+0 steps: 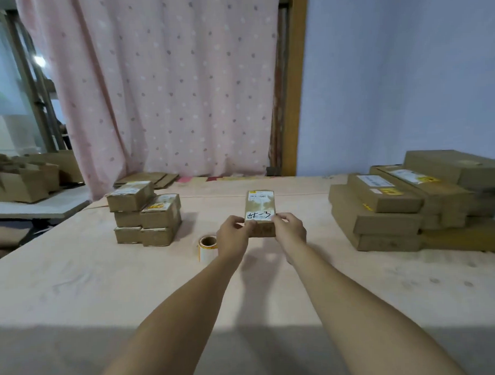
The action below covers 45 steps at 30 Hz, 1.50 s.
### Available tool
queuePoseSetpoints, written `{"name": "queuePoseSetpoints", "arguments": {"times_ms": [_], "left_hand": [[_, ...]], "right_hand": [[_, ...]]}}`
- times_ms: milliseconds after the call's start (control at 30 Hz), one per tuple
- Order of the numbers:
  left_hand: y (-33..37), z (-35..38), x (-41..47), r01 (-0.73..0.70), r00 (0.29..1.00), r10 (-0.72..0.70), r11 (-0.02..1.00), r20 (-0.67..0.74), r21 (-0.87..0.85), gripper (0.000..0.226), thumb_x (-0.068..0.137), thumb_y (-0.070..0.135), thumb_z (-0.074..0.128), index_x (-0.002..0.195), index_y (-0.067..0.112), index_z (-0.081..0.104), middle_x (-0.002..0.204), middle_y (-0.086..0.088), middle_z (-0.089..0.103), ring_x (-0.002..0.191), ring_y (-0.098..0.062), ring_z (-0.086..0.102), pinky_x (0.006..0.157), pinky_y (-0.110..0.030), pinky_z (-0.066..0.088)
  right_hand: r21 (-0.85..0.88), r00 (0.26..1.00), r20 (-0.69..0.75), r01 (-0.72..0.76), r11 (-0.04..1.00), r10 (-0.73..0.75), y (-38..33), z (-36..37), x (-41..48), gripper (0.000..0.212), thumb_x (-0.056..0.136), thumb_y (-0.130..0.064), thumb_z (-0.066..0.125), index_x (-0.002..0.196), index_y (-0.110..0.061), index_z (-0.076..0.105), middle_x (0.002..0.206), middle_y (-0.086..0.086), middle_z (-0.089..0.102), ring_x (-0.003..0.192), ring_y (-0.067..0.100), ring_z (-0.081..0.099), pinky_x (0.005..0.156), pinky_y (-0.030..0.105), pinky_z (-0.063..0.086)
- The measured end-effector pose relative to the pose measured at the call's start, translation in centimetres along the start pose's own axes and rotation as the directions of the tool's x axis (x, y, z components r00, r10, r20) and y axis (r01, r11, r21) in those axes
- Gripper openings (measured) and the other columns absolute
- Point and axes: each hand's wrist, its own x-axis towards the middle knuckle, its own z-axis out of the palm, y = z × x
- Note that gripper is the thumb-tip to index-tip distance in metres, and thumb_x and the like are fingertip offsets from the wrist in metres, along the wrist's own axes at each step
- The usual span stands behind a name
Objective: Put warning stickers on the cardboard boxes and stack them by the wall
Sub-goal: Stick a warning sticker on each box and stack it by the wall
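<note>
Cardboard box (260, 212), small and oblong, sits on the desk (75, 277) between both hands. The left hand (233, 235) and right hand (289, 228) pinch a white sticker (260, 215) at its two ends, against the box top; it carries black handwritten strokes that cannot be read. A second printed label lies at the box's far end, its text too small to read. Just left of the left hand lies a roll of stickers (208, 246). Further left stands a stack of small brown boxes (146, 214); well right of the right hand, flat long boxes (409, 204) with yellow-marked labels are piled by the pale blue wall (405, 69). Beyond hangs a pink dotted curtain (167, 86).
</note>
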Motion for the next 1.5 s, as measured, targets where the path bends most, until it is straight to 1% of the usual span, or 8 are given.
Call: {"name": "queuePoseSetpoints", "arguments": {"times_ms": [367, 533, 700, 900, 1067, 1267, 1367, 1500], "left_hand": [[-3.7, 3.5, -5.2, 0.035, 0.996, -0.044, 0.994, 0.08, 0.104, 0.024, 0.082, 0.041, 0.07, 0.092, 0.021, 0.065, 0.085, 0.002, 0.071, 0.08, -0.016, 0.068, 0.074, -0.034, 0.054], [-4.7, 3.3, -6.0, -0.01, 0.997, 0.004, 0.996, 0.072, 0.086, 0.014, 0.091, 0.035, 0.068, 0.093, 0.021, 0.067, 0.085, 0.005, 0.071, 0.079, -0.004, 0.065, 0.062, -0.017, 0.043], [-5.1, 3.3, -6.4, -0.033, 0.998, 0.029, 0.997, 0.06, 0.069, 0.008, 0.094, 0.032, 0.065, 0.091, 0.025, 0.066, 0.086, 0.009, 0.069, 0.08, -0.002, 0.063, 0.065, -0.017, 0.045], [-5.2, 3.2, -6.3, -0.023, 0.998, 0.02, 0.999, 0.054, 0.044, 0.008, 0.095, 0.024, 0.064, 0.097, 0.018, 0.068, 0.09, 0.007, 0.069, 0.087, -0.008, 0.065, 0.066, -0.013, 0.043], [-5.9, 0.6, -4.8, -0.128, 0.992, 0.127, 0.981, 0.017, 0.145, 0.015, 0.09, 0.016, 0.063, 0.104, 0.015, 0.067, 0.1, 0.004, 0.065, 0.095, -0.015, 0.063, 0.081, -0.031, 0.049], [-6.3, -6.4, -0.7, -0.342, 0.921, 0.39, 0.815, -0.007, 0.467, 0.016, 0.084, 0.008, 0.065, 0.097, 0.015, 0.07, 0.103, 0.005, 0.062, 0.102, -0.017, 0.056, 0.081, -0.035, 0.048], [-6.3, -9.1, 0.7, -0.41, 0.886, 0.45, 0.646, 0.112, 0.644, 0.037, 0.074, -0.003, 0.061, 0.103, 0.017, 0.073, 0.104, 0.004, 0.066, 0.1, -0.022, 0.054, 0.076, -0.036, 0.048], [-6.5, -10.7, 2.3, -0.545, 0.819, 0.438, 0.394, 0.37, 0.741, 0.055, 0.066, -0.005, 0.063, 0.117, 0.015, 0.07, 0.11, -0.001, 0.071, 0.094, -0.03, 0.057, 0.076, -0.042, 0.053]], "right_hand": [[-0.26, 0.998, 0.02, 0.056, 0.964, -0.052, 6.8, -3.7, -2.8, 0.031, 0.099, -0.041, 0.053, 0.119, -0.026, 0.071, 0.118, -0.004, 0.073, 0.108, 0.023, 0.064, 0.087, 0.031, 0.049], [-0.246, 0.991, 0.037, 0.135, 0.96, -0.13, 8.1, -3.9, -3.3, 0.03, 0.102, -0.04, 0.053, 0.12, -0.024, 0.071, 0.116, -0.002, 0.074, 0.106, 0.022, 0.065, 0.08, 0.028, 0.045], [-0.283, 0.986, 0.046, 0.168, 0.944, -0.161, 8.6, -4.1, -3.1, 0.032, 0.103, -0.044, 0.051, 0.12, -0.025, 0.071, 0.114, -0.002, 0.074, 0.099, 0.019, 0.063, 0.076, 0.028, 0.041], [-0.311, 0.989, 0.057, 0.149, 0.939, -0.139, 8.9, -3.9, -3.0, 0.035, 0.103, -0.043, 0.05, 0.123, -0.021, 0.069, 0.118, 0.0, 0.072, 0.108, 0.024, 0.064, 0.082, 0.031, 0.046], [-0.184, 0.993, -0.025, 0.106, 0.977, -0.113, 9.9, -3.8, -2.7, 0.035, 0.099, -0.04, 0.06, 0.121, -0.013, 0.064, 0.119, 0.005, 0.07, 0.111, 0.025, 0.065, 0.095, 0.038, 0.051], [-0.137, 0.97, -0.083, 0.217, 0.967, -0.229, 10.4, -3.7, -3.2, 0.017, 0.096, -0.022, 0.066, 0.111, -0.014, 0.063, 0.12, 0.006, 0.061, 0.1, 0.023, 0.065, 0.09, 0.038, 0.052], [-0.206, 0.926, -0.112, 0.332, 0.921, -0.359, 10.1, -2.5, -4.0, 0.018, 0.094, -0.014, 0.066, 0.111, -0.014, 0.065, 0.119, 0.001, 0.055, 0.104, 0.027, 0.063, 0.092, 0.042, 0.051], [-0.251, 0.875, -0.015, 0.465, 0.849, -0.483, 8.7, 0.1, -5.3, 0.019, 0.091, -0.012, 0.065, 0.107, -0.022, 0.066, 0.114, -0.008, 0.054, 0.105, 0.023, 0.061, 0.09, 0.042, 0.053]]}}
